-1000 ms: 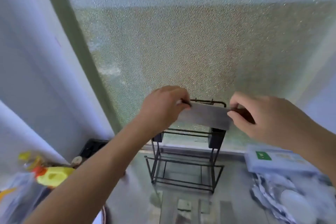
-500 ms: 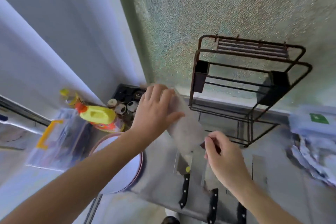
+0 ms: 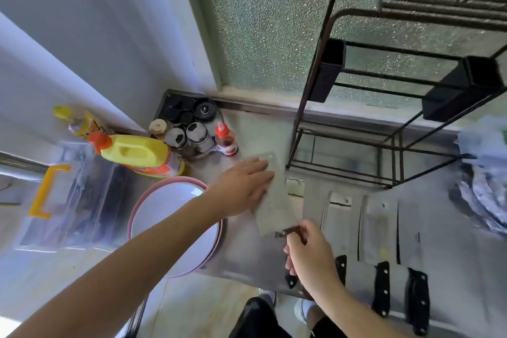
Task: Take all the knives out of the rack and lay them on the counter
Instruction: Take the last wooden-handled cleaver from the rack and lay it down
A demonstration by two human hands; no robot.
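A broad cleaver (image 3: 277,206) lies flat on the steel counter (image 3: 247,255), left of the black wire knife rack (image 3: 389,85). My left hand (image 3: 241,189) rests flat on the blade's far end. My right hand (image 3: 310,252) pinches its brown handle at the near end. Several black-handled knives (image 3: 378,230) lie side by side on the counter to the right of the cleaver. No knives show in the rack's slots.
A pink-rimmed white basin (image 3: 175,225) sits left of the cleaver. A yellow jug (image 3: 137,153), spice jars (image 3: 189,134) and a small red bottle (image 3: 226,140) crowd the back left corner. A clear plastic box (image 3: 68,195) is at far left, crumpled bags (image 3: 482,195) at far right.
The cleaver came out of the rack top, went down and left, and now lies on the counter. Both hands followed it; the left hand flattened onto the blade.
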